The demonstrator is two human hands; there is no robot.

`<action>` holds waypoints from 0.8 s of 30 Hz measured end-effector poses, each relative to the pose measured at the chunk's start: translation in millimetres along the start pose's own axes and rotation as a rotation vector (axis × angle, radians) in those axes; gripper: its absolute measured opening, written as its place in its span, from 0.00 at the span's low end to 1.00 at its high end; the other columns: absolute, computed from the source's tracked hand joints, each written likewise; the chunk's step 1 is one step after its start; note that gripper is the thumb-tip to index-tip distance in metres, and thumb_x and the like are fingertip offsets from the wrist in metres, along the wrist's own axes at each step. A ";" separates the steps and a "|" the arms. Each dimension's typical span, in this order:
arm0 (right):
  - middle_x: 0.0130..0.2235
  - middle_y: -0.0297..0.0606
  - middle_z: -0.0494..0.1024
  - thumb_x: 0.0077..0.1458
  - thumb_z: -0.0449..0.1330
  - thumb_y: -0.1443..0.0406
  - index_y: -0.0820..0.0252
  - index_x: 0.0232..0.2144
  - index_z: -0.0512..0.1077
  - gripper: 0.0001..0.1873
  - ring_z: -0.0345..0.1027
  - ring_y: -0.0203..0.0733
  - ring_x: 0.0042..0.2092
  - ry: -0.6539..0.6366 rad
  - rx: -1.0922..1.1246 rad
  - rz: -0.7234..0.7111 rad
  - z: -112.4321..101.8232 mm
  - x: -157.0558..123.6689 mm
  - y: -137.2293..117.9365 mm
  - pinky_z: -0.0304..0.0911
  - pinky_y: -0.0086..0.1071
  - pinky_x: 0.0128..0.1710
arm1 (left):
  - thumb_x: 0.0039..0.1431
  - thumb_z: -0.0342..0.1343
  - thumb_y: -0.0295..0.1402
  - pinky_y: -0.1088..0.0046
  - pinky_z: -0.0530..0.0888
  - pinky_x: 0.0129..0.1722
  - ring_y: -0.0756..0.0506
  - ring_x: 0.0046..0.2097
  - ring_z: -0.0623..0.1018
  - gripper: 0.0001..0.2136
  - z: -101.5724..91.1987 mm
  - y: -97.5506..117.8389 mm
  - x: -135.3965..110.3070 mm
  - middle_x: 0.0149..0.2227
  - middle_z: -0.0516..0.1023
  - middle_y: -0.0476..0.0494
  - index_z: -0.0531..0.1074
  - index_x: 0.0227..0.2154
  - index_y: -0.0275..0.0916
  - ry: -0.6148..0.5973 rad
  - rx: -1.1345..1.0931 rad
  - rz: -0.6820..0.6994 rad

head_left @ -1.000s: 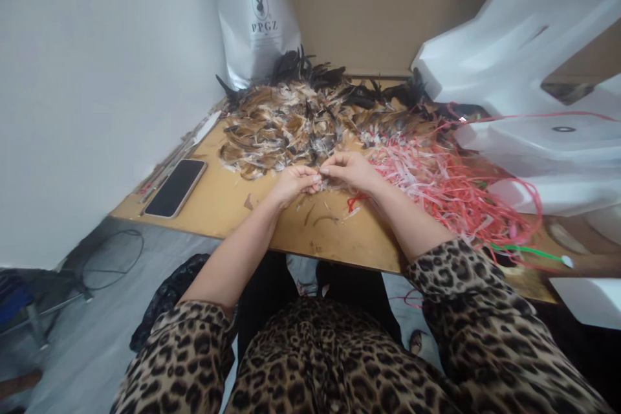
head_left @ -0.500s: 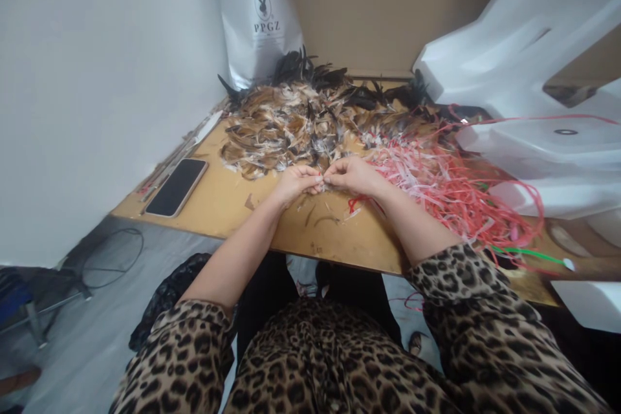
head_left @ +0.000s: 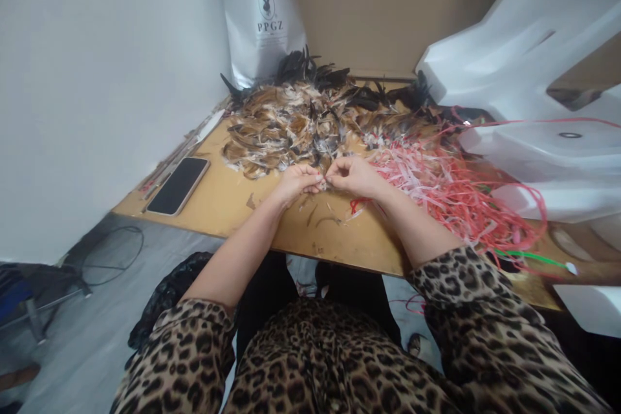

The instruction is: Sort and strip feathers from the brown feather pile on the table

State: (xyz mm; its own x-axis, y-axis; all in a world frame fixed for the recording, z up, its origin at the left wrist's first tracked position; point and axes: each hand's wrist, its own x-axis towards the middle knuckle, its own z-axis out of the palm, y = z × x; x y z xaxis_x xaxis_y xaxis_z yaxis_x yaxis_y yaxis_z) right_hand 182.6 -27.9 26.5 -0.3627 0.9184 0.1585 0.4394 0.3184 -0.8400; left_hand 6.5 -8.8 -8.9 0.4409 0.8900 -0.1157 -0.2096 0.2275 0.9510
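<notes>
Lettering [head_left: 270, 26] reading PPGZ, in black under a rabbit-head emblem [head_left: 266, 5], marks the tall, silvery-white plastic bag [head_left: 242, 55] at the back left of the yellow-brown wooden desk [head_left: 218, 204]; its contents are hidden. On the floor [head_left: 109, 336], left of the person's dark-clothed legs, slumps a crumpled black plastic bag [head_left: 169, 294], and what it holds does not show either. Loose feathers [head_left: 269, 132] are heaped in the middle of the desk, just beyond the hands: curved and glossy, mostly tawny brown with whitish downy ends, and black, longer plumes [head_left: 303, 69] along the back. A few thin single wisps [head_left: 330, 220] lie near the front edge. Left hand [head_left: 295, 184] and right hand [head_left: 358, 176] come together in front of the heap, thumb and forefinger of each drawn into a pinch with the fingers [head_left: 334, 174] almost meeting; anything between the tips is too small to make out. A tangle of coral-pink and white narrow ribbons [head_left: 451, 191] spreads beside the right forearm, next to a glossy white machine [head_left: 519, 136]. A flat black-screened phone [head_left: 178, 185] lies at the left.
</notes>
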 end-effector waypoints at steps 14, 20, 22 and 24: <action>0.25 0.35 0.74 0.41 0.61 0.61 0.66 0.28 0.72 0.13 0.63 0.31 0.26 -0.086 0.258 0.142 -4.9 1.8 7.6 0.59 0.27 0.29 | 0.36 0.67 0.30 0.79 0.71 0.27 0.54 0.24 0.74 0.14 1.4 0.2 -1.2 0.23 0.76 0.44 0.70 0.26 0.30 0.004 0.045 0.024; 0.24 0.34 0.73 0.41 0.59 0.62 0.66 0.29 0.74 0.13 0.61 0.30 0.24 -0.009 0.196 0.157 3.3 4.4 15.5 0.57 0.25 0.25 | 0.35 0.66 0.31 0.78 0.70 0.28 0.54 0.25 0.73 0.14 2.8 -0.2 -0.9 0.25 0.76 0.46 0.70 0.26 0.32 0.032 0.105 0.079; 0.24 0.34 0.74 0.42 0.59 0.62 0.66 0.29 0.74 0.12 0.61 0.31 0.25 -0.002 0.134 0.117 5.1 5.5 17.7 0.57 0.25 0.26 | 0.35 0.65 0.31 0.78 0.70 0.28 0.54 0.25 0.73 0.14 2.8 -1.1 -0.2 0.26 0.76 0.46 0.70 0.26 0.32 0.045 0.136 0.108; 0.25 0.35 0.75 0.42 0.58 0.63 0.66 0.28 0.75 0.12 0.62 0.31 0.26 -0.004 0.069 0.082 6.0 6.5 19.6 0.58 0.25 0.27 | 0.35 0.65 0.30 0.77 0.69 0.28 0.54 0.26 0.73 0.14 3.2 -2.1 0.6 0.26 0.76 0.47 0.69 0.26 0.32 0.065 0.172 0.135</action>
State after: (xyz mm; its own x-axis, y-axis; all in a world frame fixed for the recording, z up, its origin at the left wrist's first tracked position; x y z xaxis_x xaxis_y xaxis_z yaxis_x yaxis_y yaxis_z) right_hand 183.9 -17.1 7.9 -0.3307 0.9399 0.0856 0.4102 0.2248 -0.8838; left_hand 10.0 -9.9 -10.0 0.3606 0.9327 0.0030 -0.1081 0.0386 0.9934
